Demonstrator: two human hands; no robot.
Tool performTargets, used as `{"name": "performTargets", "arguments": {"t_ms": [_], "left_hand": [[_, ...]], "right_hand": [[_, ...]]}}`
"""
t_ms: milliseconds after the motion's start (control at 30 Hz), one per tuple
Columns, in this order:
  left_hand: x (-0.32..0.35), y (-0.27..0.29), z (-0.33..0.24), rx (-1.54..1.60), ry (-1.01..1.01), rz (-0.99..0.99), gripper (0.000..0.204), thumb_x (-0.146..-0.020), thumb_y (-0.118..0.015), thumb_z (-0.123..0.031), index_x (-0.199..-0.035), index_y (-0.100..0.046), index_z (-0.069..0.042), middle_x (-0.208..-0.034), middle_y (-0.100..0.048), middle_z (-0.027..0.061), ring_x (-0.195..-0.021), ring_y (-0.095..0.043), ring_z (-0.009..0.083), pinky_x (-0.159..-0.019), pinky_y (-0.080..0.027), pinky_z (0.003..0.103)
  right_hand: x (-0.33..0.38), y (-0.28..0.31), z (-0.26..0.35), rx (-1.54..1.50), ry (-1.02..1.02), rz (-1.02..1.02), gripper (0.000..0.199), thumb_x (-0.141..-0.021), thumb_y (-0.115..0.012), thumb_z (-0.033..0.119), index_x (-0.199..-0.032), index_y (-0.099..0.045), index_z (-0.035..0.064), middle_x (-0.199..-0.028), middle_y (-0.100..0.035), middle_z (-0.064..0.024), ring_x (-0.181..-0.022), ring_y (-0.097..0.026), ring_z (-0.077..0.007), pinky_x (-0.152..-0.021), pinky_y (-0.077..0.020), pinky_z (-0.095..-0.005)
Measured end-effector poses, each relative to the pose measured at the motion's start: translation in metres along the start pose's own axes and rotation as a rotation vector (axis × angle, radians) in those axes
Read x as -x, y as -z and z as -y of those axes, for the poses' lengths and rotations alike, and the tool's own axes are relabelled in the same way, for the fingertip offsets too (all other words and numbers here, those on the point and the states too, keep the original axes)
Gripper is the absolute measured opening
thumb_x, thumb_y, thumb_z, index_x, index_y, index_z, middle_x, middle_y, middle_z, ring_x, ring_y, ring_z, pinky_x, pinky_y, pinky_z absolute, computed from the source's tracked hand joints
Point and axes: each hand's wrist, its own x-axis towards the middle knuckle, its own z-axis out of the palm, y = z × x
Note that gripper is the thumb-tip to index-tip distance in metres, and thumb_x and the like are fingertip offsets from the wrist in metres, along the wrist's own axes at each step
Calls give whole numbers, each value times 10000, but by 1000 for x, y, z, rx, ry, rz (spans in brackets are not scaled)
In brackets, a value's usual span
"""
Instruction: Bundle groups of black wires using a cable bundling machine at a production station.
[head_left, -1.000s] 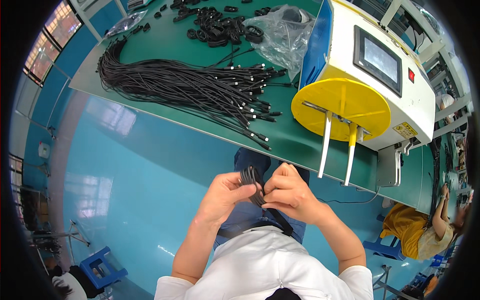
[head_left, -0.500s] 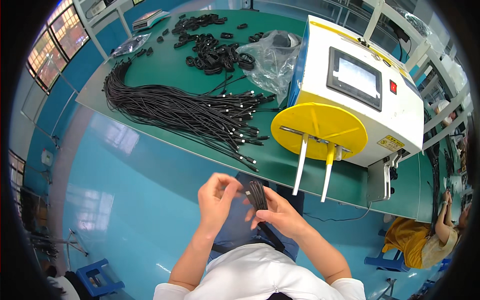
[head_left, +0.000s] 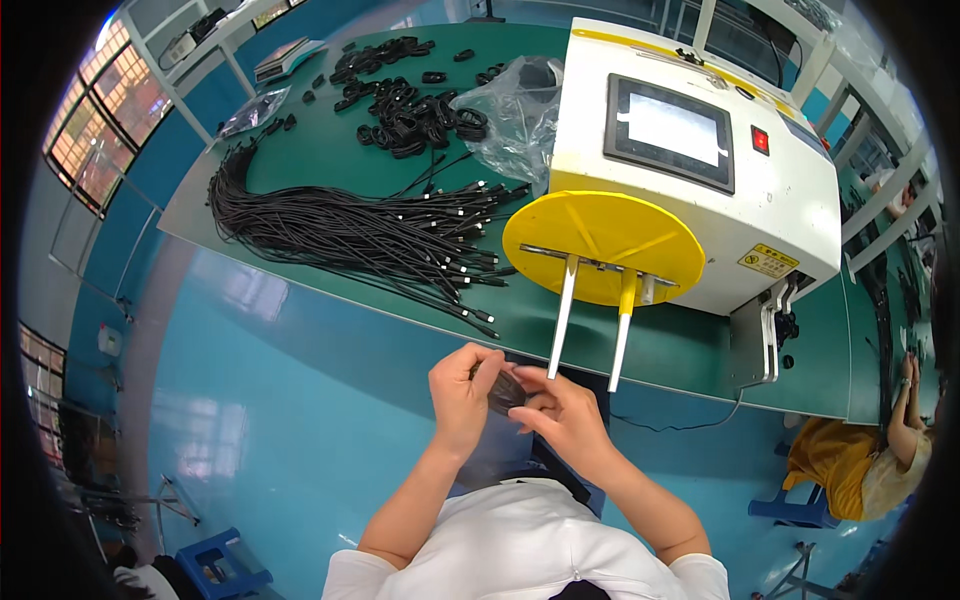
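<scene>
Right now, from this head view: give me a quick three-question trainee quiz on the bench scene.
1. True or false: both hands pinch one small coiled black cable bundle.
2. Which colour is the round disc on the white box-shaped machine? A red, B yellow, C blue.
3. Fill in: the long loose black cables lie on the ____ table.

Key: 1 true, left hand and right hand. 2 B. 3 green.

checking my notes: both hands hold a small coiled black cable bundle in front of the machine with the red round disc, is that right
Not quite: the disc on the white machine is yellow, not red, as the head view shows. The rest holds: left hand and right hand hold a small coiled black cable bundle in front of it.
</scene>
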Motion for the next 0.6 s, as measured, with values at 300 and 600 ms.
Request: {"name": "performTargets", "arguments": {"t_ms": [300,600], "left_hand": [[-10,40,17,839,297,69,529,-955,-377,-474,-1161,-485,1,-1126,-574,162,-1034,-575,241,-896,-473,349],[-12,51,39,989,214,124,509,-915,-556,-290,-1291,-400,15,-1229,-521,166,-1142,-524,271,-957,-450,395]], "right_hand": [[-34,-4,-30,-578,-55,6,327,-912,-517,65,-1225,-504,-25,-968,-615,-101,-721,-635,-173,-615,-537,-260],[-53,-21,-37,-668,-177,29,373,-958,-473,181,-1275,-461,-14,-1140,-575,-128,-852,-633,-189,-737,-530,-295]]}}
